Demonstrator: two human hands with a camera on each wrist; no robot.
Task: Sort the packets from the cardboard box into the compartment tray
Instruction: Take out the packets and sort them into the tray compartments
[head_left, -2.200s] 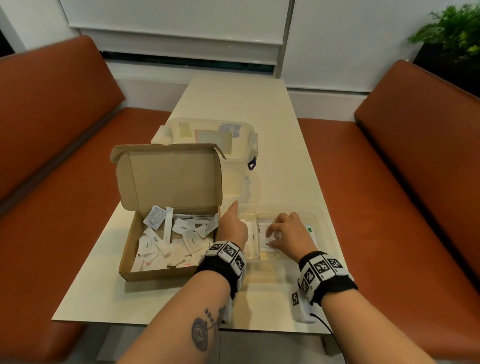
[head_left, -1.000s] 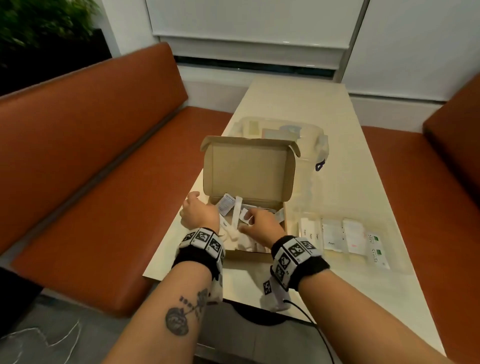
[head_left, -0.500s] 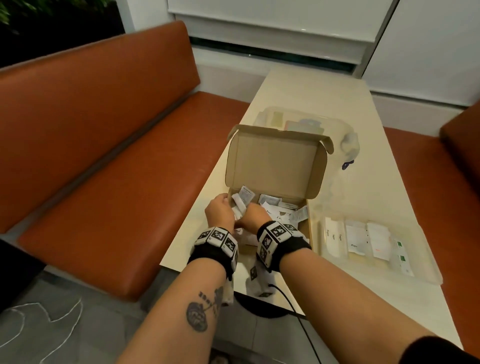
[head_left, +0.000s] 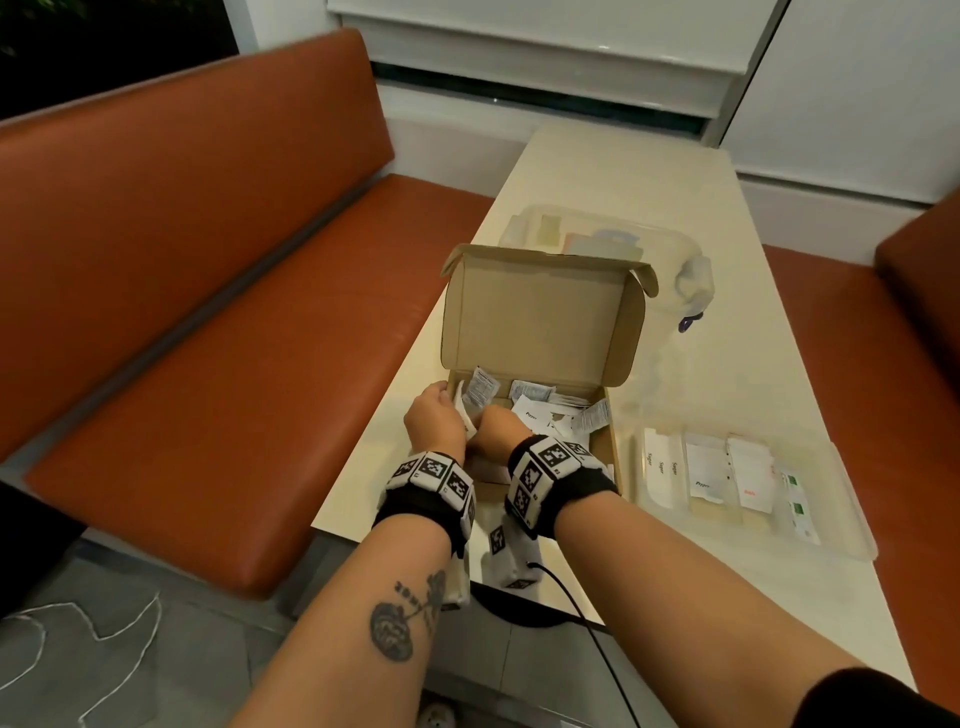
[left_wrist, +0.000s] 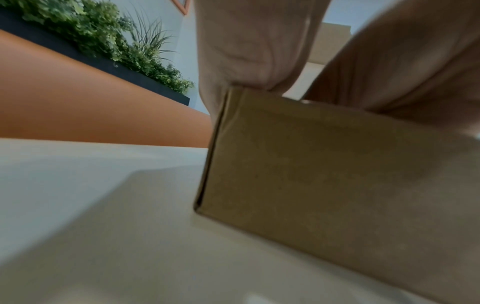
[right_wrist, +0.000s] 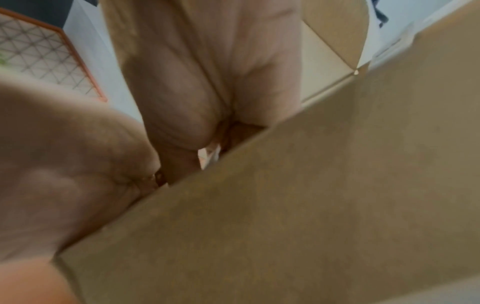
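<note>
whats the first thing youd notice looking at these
Both hands meet over the near left corner of the open cardboard box, the left hand and right hand digging among loose white packets. To the right on the pale table sits the clear compartment tray, with packets already lined up in its sections.

"Sugar" on long sachets (head_left: 661, 464) in tray; "Pepper" on packet (head_left: 702, 477) beside them and packet (head_left: 535, 415) in box; other print illegible
</note>
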